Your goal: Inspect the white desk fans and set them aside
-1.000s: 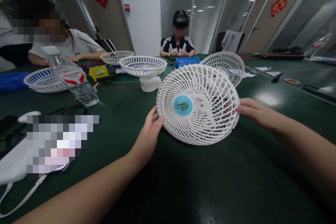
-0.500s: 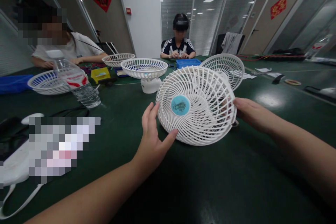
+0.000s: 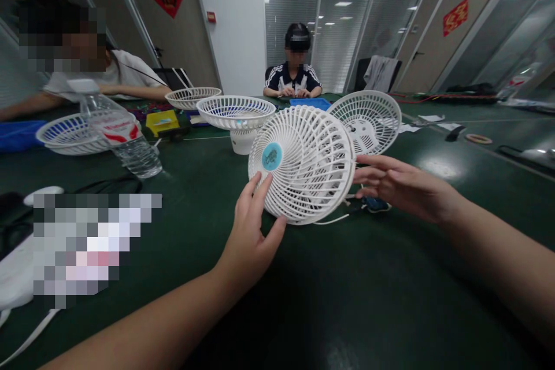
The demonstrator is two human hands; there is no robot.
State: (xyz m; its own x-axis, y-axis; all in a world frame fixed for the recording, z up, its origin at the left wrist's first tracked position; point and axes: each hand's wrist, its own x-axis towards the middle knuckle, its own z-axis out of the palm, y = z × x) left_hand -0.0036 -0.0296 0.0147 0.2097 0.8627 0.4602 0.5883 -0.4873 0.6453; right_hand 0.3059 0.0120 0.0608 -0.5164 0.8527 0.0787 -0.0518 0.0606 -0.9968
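Observation:
A white plastic fan grille [image 3: 310, 170] with a round blue badge [image 3: 272, 156] stands tilted on its edge above the green table [image 3: 303, 300]. My left hand [image 3: 254, 237] grips its lower left rim, fingers on the front and thumb under the edge. From the right, my right hand [image 3: 401, 185] holds the rim with spread fingers. A thin white wire [image 3: 332, 221] and a small dark blue part [image 3: 376, 204] lie on the table just below the grille.
A second white grille [image 3: 370, 121] leans behind. A fan base with a grille [image 3: 236, 115], a water bottle [image 3: 119, 136], a blue-lined grille [image 3: 69, 136], a yellow box [image 3: 162, 121] and a blue tray [image 3: 310, 103] stand further back. Two people sit across the table.
The grille has been turned from lying bowl-like to standing on edge with its badge facing left. My left hand shifted along the lower rim; my right hand moved in behind it.

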